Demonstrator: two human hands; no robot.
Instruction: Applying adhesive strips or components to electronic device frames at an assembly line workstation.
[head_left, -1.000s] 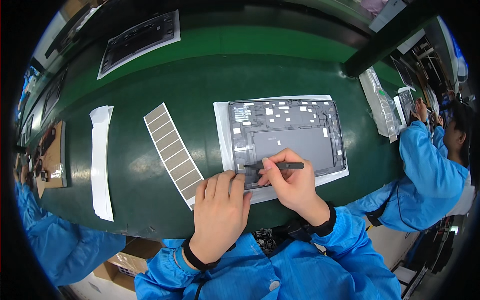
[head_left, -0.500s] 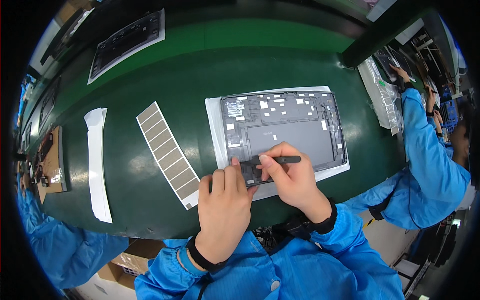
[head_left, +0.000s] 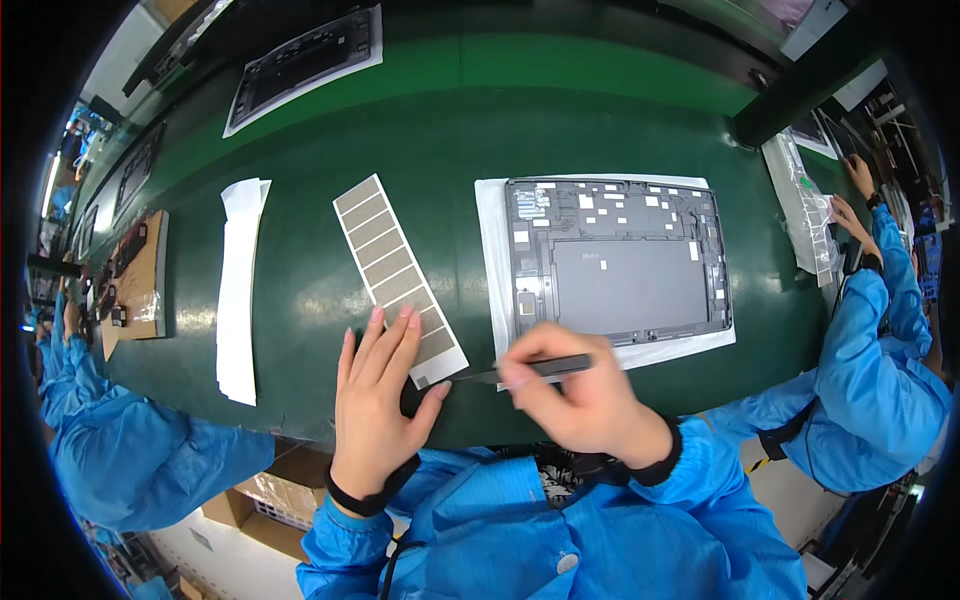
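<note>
Head view: sticker sheet (head_left: 385, 245) with grey-brown rectangles lies slanted on the green surface (head_left: 300, 250), left of the tablet housing (head_left: 625, 285). Left hand (head_left: 378, 400): grip open and spread, laid over the sheet's lower part, nothing grasped. Right hand (head_left: 590, 400): grip closed around black tweezers (head_left: 562, 367), tips pointing left at the sheet's near end; can't tell if touching. Tablet housing, dark with small white patches, sits on a white backing sheet (head_left: 492, 250). White paper strips (head_left: 240, 290) stacked further left. Another housing (head_left: 310, 62) up at the far side. Cardboard piece (head_left: 152, 275) far left. Clear plastic packaging (head_left: 795, 210) at right, near a blue-sleeved co-worker (head_left: 880, 400).
</note>
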